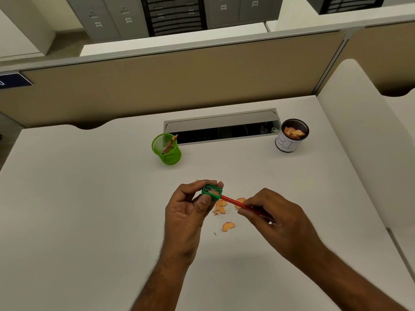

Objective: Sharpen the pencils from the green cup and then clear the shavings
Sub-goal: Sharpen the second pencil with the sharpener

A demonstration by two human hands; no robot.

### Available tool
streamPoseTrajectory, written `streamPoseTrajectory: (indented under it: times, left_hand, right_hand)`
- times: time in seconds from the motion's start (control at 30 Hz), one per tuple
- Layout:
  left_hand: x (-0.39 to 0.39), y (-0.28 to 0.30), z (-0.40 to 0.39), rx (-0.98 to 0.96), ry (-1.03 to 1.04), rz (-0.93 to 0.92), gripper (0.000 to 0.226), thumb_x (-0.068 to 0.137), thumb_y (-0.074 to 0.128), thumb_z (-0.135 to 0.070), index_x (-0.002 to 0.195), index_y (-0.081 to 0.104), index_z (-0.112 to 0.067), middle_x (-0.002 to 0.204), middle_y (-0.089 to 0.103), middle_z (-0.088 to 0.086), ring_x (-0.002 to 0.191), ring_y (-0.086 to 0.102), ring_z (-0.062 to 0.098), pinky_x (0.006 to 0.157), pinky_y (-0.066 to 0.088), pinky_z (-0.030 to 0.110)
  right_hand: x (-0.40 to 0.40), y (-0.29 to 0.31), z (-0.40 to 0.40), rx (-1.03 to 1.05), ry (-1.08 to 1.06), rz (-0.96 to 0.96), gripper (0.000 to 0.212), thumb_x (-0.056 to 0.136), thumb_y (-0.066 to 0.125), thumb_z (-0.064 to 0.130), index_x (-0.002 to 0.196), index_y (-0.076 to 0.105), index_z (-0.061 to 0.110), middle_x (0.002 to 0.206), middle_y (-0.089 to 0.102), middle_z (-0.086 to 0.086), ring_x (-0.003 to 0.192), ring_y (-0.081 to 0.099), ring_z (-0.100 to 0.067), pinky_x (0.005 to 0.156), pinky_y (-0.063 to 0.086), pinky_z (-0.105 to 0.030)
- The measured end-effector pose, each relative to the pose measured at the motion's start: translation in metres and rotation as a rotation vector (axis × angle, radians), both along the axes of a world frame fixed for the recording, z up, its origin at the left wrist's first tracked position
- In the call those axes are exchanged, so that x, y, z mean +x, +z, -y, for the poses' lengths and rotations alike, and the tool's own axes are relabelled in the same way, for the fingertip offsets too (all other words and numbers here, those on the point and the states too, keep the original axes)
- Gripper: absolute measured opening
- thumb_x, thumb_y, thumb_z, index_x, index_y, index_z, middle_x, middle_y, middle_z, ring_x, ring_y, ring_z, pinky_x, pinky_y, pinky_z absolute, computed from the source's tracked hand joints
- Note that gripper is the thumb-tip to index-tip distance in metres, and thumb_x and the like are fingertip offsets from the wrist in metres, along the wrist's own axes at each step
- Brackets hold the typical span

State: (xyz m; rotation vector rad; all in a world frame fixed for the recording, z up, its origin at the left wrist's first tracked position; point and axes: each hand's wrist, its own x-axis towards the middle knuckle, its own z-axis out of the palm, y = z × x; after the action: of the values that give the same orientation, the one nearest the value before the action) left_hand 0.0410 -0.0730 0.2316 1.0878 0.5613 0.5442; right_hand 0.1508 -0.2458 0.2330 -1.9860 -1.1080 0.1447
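The left hand (188,209) pinched the small green plastic sharpener (212,192) while the right hand (272,217) gripped the thin, light, stiff red wooden pencil (233,201) mid-shaft, its lead probably brittle.

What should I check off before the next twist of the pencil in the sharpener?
1. Left hand grips the green sharpener: ok.
2. Right hand pinches the red pencil: ok.
3. Pencil tip seated in the sharpener's hole: ok, the shaft runs straight into its side.
4. How sharp the tip is: cannot tell, it is hidden inside the sharpener.
5. Shavings cleared from the desk: not ok, several lie under and beside the pencil.
6. Pencils left in the green cup: ok, some stand in it; the count is unclear.
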Motion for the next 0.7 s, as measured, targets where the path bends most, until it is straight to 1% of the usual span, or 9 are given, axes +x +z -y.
streamPoseTrajectory:
  times: [0.1, 0.17, 0.27, 0.37, 0.43, 0.47, 0.53, 0.63, 0.7]
  left_hand:
    - [0.0, -0.002, 0.0, -0.037, 0.01, 0.011, 0.024, 0.087, 0.062, -0.013, 0.111, 0.066, -0.012, 0.115, 0.077, 0.013, 0.115, 0.072, 0.032, 0.09, 0.061, 0.035]
    - [0.001, -0.002, -0.002, -0.051, 0.006, 0.018, 0.023, 0.088, 0.061, -0.012, 0.11, 0.067, -0.012, 0.115, 0.077, 0.014, 0.114, 0.073, 0.033, 0.089, 0.061, 0.035]
    - [0.001, -0.004, -0.004, -0.074, -0.008, 0.043, 0.023, 0.088, 0.06, -0.009, 0.11, 0.065, -0.009, 0.115, 0.076, 0.015, 0.114, 0.073, 0.034, 0.09, 0.061, 0.036]
    - [0.0, -0.007, -0.005, -0.085, -0.033, 0.04, 0.024, 0.088, 0.06, -0.007, 0.111, 0.063, -0.005, 0.114, 0.077, 0.013, 0.113, 0.073, 0.036, 0.09, 0.061, 0.036]
    - [-0.002, -0.009, -0.003, -0.078, -0.041, 0.023, 0.024, 0.087, 0.06, -0.007, 0.111, 0.063, -0.005, 0.113, 0.077, 0.011, 0.112, 0.073, 0.035, 0.089, 0.061, 0.034]
    - [-0.003, -0.01, -0.003, -0.077, -0.035, 0.017, 0.024, 0.087, 0.06, -0.007, 0.11, 0.063, -0.005, 0.112, 0.078, 0.011, 0.111, 0.074, 0.034, 0.088, 0.061, 0.034]
    - [-0.004, -0.01, -0.002, -0.082, -0.013, 0.014, 0.023, 0.087, 0.061, -0.006, 0.11, 0.064, -0.005, 0.11, 0.078, 0.011, 0.111, 0.074, 0.033, 0.088, 0.061, 0.034]
    - [-0.003, -0.009, -0.001, -0.078, 0.019, 0.017, 0.024, 0.087, 0.061, -0.005, 0.111, 0.064, -0.005, 0.111, 0.078, 0.011, 0.111, 0.074, 0.032, 0.088, 0.061, 0.033]
    - [0.0, -0.006, -0.001, -0.063, 0.036, 0.019, 0.026, 0.086, 0.062, -0.007, 0.112, 0.064, -0.005, 0.113, 0.077, 0.012, 0.112, 0.074, 0.031, 0.089, 0.061, 0.033]
  right_hand:
    - [-0.005, -0.004, -0.002, 0.043, 0.011, 0.007, 0.02, 0.1, 0.064, 0.036, 0.105, 0.074, 0.019, 0.089, 0.066, 0.015, 0.076, 0.062, -0.004, 0.063, 0.05, -0.021]
    - [-0.008, -0.001, -0.005, 0.043, -0.038, -0.151, 0.016, 0.099, 0.064, 0.042, 0.1, 0.072, 0.029, 0.091, 0.072, 0.015, 0.078, 0.068, -0.008, 0.064, 0.052, -0.023]
    - [-0.006, 0.011, -0.011, 0.014, -0.087, -0.704, 0.008, 0.096, 0.071, 0.03, 0.089, 0.073, 0.026, 0.072, 0.07, 0.007, 0.058, 0.058, -0.008, 0.053, 0.045, -0.021]
    - [0.002, 0.018, -0.014, -0.005, -0.045, -1.488, 0.018, 0.095, 0.067, 0.026, 0.086, 0.075, 0.013, 0.061, 0.038, 0.001, 0.045, 0.023, -0.007, 0.039, 0.02, -0.017]
    - [0.005, 0.017, -0.011, -0.048, -0.028, -1.659, 0.024, 0.093, 0.066, 0.03, 0.09, 0.075, 0.008, 0.062, 0.035, 0.001, 0.044, 0.02, -0.005, 0.037, 0.017, -0.015]
    - [0.006, 0.016, -0.011, -0.069, -0.009, -1.632, 0.027, 0.095, 0.065, 0.031, 0.092, 0.075, 0.007, 0.062, 0.037, 0.0, 0.044, 0.022, -0.005, 0.038, 0.017, -0.016]
    - [0.004, 0.017, -0.012, -0.122, 0.025, -1.388, 0.031, 0.1, 0.061, 0.036, 0.095, 0.074, 0.008, 0.063, 0.045, -0.004, 0.046, 0.028, -0.01, 0.043, 0.022, -0.02]
    - [-0.001, 0.017, -0.01, -0.167, 0.005, -0.706, 0.024, 0.099, 0.058, 0.049, 0.093, 0.069, 0.029, 0.069, 0.063, 0.004, 0.054, 0.048, -0.01, 0.05, 0.037, -0.025]
    - [-0.001, 0.011, -0.007, -0.213, 0.002, -0.166, 0.019, 0.101, 0.055, 0.054, 0.103, 0.063, 0.037, 0.081, 0.066, 0.012, 0.067, 0.057, -0.01, 0.056, 0.045, -0.024]
